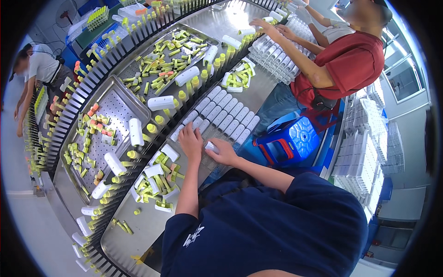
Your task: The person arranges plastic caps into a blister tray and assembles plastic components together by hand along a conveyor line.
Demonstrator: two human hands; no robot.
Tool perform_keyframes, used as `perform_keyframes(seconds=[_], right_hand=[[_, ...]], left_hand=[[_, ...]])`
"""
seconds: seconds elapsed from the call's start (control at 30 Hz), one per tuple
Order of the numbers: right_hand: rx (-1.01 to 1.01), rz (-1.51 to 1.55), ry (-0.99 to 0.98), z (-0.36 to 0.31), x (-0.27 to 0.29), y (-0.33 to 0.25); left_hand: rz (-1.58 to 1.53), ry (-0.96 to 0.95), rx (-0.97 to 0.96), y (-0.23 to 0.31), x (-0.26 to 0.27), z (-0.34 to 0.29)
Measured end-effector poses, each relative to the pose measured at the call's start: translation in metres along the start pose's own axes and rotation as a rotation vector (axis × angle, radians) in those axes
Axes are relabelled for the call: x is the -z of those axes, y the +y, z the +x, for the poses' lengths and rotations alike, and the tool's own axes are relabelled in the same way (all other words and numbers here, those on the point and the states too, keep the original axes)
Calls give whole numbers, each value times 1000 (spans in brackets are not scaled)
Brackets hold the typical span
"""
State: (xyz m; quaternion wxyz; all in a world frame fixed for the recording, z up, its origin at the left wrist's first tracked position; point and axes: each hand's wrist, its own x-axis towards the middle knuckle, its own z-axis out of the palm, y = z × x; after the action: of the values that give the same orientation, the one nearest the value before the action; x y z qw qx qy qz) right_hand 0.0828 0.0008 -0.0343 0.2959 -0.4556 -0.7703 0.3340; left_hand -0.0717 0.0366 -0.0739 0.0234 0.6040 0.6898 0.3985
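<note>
In front of me a clear tray (210, 162) holds rows of white oblong plastic casings (224, 113). My left hand (190, 141) is over the tray's near left end, its fingers stretched out and apart against the casings there. My right hand (224, 153) pinches one white casing (212, 147) between thumb and fingers, just right of my left hand. To the left of my left forearm lies a loose pile of yellow-green clips (154, 182) mixed with white casings on the metal worktop (121, 242).
A curved conveyor of black slats (138, 152) carries white casings on yellow-green holders past my left. Beyond it stand metal trays (110, 111) of yellow-green and orange clips. A co-worker in a red shirt (344, 60) works by stacked clear trays (281, 53). A blue stool (293, 138) stands at right.
</note>
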Motion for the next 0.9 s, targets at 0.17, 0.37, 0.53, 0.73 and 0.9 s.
perform_keyframes(seconds=[0.17,0.37,0.53,0.73,0.9], right_hand=[[11,-16,19,-1,-1,2],[6,33,-7,-1,0,2],[-14,-2,5,-3,1,0],[-11,5,-5,-1,-1,5],[18,9,12,2,0,7]], left_hand=[[-3,4,-7,2,0,1],[-1,11,-2,0,1,-1],[5,-29,18,2,2,-1],[14,4,4,1,-1,0],[13,13,-26,2,-2,4]])
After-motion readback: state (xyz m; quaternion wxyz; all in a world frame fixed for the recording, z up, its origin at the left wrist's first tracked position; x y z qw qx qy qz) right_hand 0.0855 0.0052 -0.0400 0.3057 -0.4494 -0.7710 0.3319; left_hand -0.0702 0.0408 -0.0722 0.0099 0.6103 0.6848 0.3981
